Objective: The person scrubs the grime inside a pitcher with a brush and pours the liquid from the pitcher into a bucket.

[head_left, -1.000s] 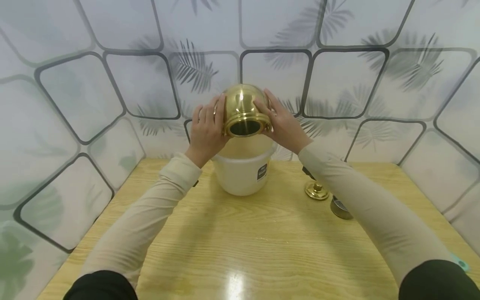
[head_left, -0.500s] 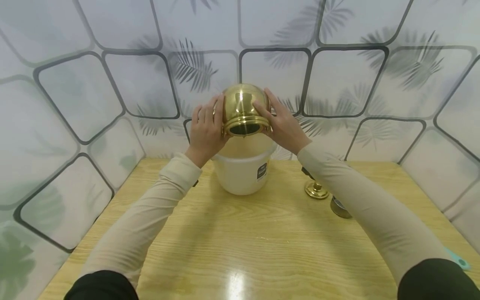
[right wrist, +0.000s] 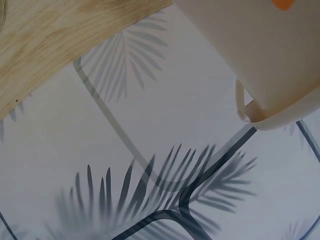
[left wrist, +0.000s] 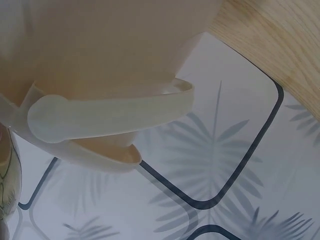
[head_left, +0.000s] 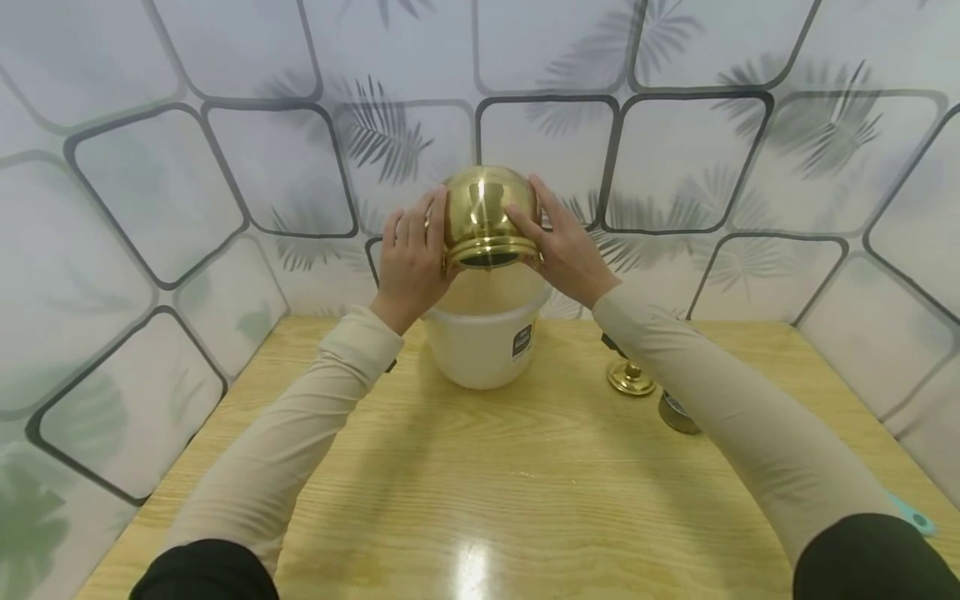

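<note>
Both hands hold a round brass pot [head_left: 491, 204] tipped mouth down above a white plastic bucket [head_left: 480, 350]. My left hand [head_left: 416, 258] grips the pot's left side with the fingers wrapped over it. On the right side, my right hand [head_left: 566, 250] holds it with the fingers spread round the belly. Only a dark sliver of the pot's mouth shows under its ridged rim. In the left wrist view the bucket's handle [left wrist: 115, 117] hangs at its rim, and a curved edge of the pot [left wrist: 9, 185] shows at far left. The right wrist view shows the bucket's side [right wrist: 265, 55].
Right of the bucket, a brass piece with a round foot [head_left: 632, 378] stands on the wooden table [head_left: 465, 467]. A small metal tin [head_left: 678, 414] is partly behind the right sleeve. A teal handle [head_left: 917, 517] lies at the right edge. A patterned wall [head_left: 555, 50] closes the back.
The pot has tipped further mouth down, so its dark opening has narrowed to a sliver. Both hands keep their hold in nearly the same place.
</note>
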{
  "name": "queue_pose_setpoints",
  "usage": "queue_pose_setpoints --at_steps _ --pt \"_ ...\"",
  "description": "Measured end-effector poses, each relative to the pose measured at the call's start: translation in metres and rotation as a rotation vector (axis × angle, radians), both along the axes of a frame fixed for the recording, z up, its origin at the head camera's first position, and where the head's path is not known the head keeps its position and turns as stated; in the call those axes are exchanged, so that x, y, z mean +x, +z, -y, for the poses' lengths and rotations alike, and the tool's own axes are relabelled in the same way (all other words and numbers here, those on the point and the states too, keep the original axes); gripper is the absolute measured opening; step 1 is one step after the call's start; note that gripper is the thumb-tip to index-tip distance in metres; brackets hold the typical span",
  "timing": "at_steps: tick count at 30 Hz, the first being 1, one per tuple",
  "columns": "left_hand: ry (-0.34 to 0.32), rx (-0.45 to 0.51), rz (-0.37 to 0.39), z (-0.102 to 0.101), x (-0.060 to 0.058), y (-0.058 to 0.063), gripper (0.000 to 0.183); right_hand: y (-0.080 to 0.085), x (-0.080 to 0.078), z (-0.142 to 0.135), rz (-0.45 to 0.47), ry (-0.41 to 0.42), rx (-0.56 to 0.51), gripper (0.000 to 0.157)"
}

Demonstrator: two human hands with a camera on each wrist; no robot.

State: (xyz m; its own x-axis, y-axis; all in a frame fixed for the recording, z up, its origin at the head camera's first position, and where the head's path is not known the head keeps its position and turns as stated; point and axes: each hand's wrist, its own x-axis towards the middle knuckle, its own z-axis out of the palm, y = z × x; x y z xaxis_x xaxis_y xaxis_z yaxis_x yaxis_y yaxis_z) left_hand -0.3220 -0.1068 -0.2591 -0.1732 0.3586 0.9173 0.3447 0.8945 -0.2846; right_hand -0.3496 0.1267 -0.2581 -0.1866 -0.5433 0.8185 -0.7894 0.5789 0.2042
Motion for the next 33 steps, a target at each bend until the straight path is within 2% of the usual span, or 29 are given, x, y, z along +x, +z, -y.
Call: queue_pose_setpoints --at_steps 11,18,25,29,33 --pt "0.004 -0.002 -0.011 0.001 0.000 0.002 0.076 0.001 0.000 0.003 -0.022 -0.002 -0.008 0.091" --pt "-0.002 0.014 -0.045 0.001 -0.001 0.004 0.072 0.006 0.000 0.005 -0.015 0.022 -0.007 0.099" --pt "-0.003 0.010 -0.042 0.004 0.003 0.007 0.075 0.013 0.004 0.004 0.029 0.044 0.029 0.116" --pt "-0.002 0.000 -0.045 0.004 0.003 0.007 0.070 0.015 0.006 0.004 0.054 0.024 0.045 0.112" --pt "-0.013 -0.007 -0.059 0.002 0.003 0.006 0.064 0.016 0.009 0.004 0.036 0.011 0.026 0.111"
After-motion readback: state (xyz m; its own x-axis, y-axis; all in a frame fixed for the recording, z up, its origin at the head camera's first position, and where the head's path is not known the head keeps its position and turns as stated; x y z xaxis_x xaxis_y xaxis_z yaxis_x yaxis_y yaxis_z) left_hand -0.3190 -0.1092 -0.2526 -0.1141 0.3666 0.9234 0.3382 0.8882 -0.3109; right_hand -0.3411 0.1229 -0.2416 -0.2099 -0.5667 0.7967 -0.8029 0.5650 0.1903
